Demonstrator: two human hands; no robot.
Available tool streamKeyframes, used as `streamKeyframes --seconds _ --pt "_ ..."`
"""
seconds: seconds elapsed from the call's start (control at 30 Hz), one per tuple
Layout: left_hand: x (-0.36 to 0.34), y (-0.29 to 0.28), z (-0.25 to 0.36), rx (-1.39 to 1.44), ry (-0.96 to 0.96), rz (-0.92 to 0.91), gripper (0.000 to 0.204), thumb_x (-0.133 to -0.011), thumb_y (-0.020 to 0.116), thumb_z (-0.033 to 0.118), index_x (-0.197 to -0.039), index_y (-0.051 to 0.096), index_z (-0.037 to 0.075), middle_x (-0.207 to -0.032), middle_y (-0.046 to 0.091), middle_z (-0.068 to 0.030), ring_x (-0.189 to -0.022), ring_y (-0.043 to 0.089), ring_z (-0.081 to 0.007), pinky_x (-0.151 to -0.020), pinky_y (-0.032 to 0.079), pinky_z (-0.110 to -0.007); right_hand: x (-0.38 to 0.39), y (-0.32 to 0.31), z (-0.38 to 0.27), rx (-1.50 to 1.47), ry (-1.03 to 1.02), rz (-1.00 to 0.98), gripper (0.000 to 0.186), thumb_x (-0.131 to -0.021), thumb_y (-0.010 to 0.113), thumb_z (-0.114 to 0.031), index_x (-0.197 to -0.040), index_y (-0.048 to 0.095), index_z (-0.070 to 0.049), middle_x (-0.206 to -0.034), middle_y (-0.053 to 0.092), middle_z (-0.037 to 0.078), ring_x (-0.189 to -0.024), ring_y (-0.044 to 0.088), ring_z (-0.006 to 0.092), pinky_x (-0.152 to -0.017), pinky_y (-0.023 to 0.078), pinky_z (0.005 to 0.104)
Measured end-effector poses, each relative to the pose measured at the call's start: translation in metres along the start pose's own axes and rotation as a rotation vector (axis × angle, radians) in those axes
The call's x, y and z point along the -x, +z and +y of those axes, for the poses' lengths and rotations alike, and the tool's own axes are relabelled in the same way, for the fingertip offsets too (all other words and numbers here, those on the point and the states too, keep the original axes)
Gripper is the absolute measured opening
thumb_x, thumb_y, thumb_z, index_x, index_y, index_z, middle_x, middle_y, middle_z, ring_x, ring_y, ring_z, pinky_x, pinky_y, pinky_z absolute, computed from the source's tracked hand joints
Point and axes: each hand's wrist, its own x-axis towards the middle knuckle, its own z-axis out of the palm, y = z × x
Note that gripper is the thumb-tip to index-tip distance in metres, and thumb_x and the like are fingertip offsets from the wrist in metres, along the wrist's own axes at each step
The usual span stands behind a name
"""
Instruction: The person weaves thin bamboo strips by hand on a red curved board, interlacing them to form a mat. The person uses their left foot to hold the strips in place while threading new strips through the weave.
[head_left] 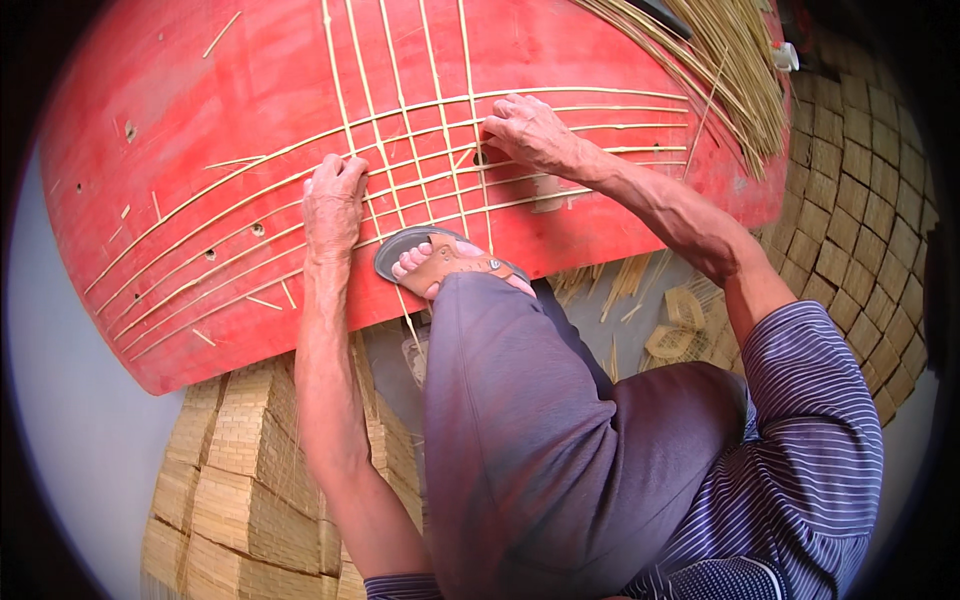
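Note:
A lattice of thin pale bamboo strips (405,110) lies crossed on a red board (160,110). My left hand (334,200) has its fingers curled down on the strips at the lattice's left part, closed on a bamboo strip. My right hand (525,130) is bent over the right part of the crossings, fingers closed on a strip, their tips partly hidden. Between and below my hands, my sandalled foot (450,260) rests on the lower strips at the board's front edge, my knee bent up.
A bundle of long strips (720,70) lies at the board's top right. Stacks of woven bamboo pieces stand below left (240,480) and cover much of the right side (850,220). Loose slivers and small woven pieces (678,320) lie below the board. A white object (788,56) sits beside the bundle.

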Motion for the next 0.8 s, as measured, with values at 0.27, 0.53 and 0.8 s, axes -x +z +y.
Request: streamKeyframes --seconds 0.27,0.53,0.8 --pt "0.009 0.007 0.004 0.025 -0.089 0.050 0.030 -0.080 0.070 0.008 -0.108 0.061 0.009 -0.097 0.057 -0.0101 -0.096 0.058 -0.0301 -0.083 0.048 -0.044 0.013 -0.008 -0.003 -0.029 0.118 0.072 0.019 -0.083 0.068 -0.018 -0.087 0.055 -0.005 -0.084 0.058 0.015 -0.083 0.059 0.0359 -0.069 0.049 0.0469" --pt "0.010 0.002 0.007 0.140 -0.129 0.155 0.037 -0.079 0.071 0.006 -0.114 0.060 0.008 -0.100 0.059 -0.0117 -0.097 0.059 -0.0316 -0.084 0.048 -0.044 0.028 -0.017 -0.018 -0.221 0.311 -0.046 0.024 -0.084 0.068 -0.013 -0.089 0.048 0.000 -0.077 0.058 0.022 -0.076 0.059 0.0426 -0.064 0.046 0.0504" --pt "0.065 0.011 0.049 0.172 -0.488 0.240 0.013 -0.090 0.057 0.006 -0.100 0.059 -0.002 -0.090 0.062 -0.0206 -0.083 0.061 -0.0389 -0.074 0.050 -0.046 0.067 -0.003 0.011 -0.292 0.475 0.011 0.019 -0.084 0.065 -0.009 -0.085 0.050 0.002 -0.067 0.057 0.024 -0.067 0.060 0.0420 -0.060 0.045 0.0496"
